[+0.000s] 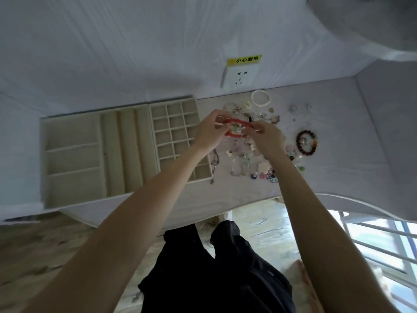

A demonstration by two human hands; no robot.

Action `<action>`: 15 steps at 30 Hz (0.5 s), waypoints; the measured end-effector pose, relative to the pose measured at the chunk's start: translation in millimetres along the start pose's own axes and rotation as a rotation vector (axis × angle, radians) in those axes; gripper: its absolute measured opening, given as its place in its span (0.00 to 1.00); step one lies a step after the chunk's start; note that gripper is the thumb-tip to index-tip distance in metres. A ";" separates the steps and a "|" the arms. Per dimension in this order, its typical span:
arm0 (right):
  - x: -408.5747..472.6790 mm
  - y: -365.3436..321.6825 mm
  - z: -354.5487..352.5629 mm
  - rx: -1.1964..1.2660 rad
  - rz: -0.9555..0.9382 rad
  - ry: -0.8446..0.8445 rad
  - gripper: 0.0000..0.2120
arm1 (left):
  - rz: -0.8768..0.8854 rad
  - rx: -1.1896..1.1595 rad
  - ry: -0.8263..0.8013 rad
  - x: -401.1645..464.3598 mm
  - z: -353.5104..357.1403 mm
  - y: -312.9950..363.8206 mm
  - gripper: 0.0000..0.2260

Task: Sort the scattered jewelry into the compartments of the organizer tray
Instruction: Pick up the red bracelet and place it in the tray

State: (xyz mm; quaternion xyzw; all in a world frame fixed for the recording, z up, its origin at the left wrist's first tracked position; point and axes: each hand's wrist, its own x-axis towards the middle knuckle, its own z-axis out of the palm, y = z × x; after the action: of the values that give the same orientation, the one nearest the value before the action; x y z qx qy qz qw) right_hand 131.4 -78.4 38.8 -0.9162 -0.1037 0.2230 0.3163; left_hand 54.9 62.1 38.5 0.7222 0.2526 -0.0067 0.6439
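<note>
Both forearms reach out, the left hand and right hand pinching a red bracelet above the pile of jewelry (all unsorted), while the tray looks empty.

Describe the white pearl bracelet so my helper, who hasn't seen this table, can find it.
Start at the wall socket with its yellow warning label. Just below and right of it, at the far edge of the jewelry pile, lies the white pearl bracelet. It is the only all-white bead ring; the dark bead bracelet lies nearer, to the right.
</note>
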 end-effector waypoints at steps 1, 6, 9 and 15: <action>-5.3 -6.1 -1.6 0.094 -0.021 0.020 0.07 | 0.027 -0.017 0.001 -6.4 -5.9 2.1 0.07; -40.6 -66.5 25.7 0.511 -0.138 -0.109 0.07 | 0.040 -0.200 0.159 -61.6 -78.2 -9.7 0.06; -51.6 -105.7 72.1 0.529 -0.228 -0.270 0.06 | 0.012 -0.165 0.279 -99.1 -130.8 -31.5 0.11; -57.6 -179.9 179.2 0.342 -0.498 -0.547 0.06 | -0.054 0.111 0.664 -148.6 -223.9 -68.4 0.09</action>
State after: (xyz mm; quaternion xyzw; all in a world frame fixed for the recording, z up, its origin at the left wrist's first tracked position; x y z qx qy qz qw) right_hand -13.0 138.2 45.7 -0.7041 -0.3640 0.3893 0.4693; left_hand -170.9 221.1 63.1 0.7118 0.4670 0.1981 0.4858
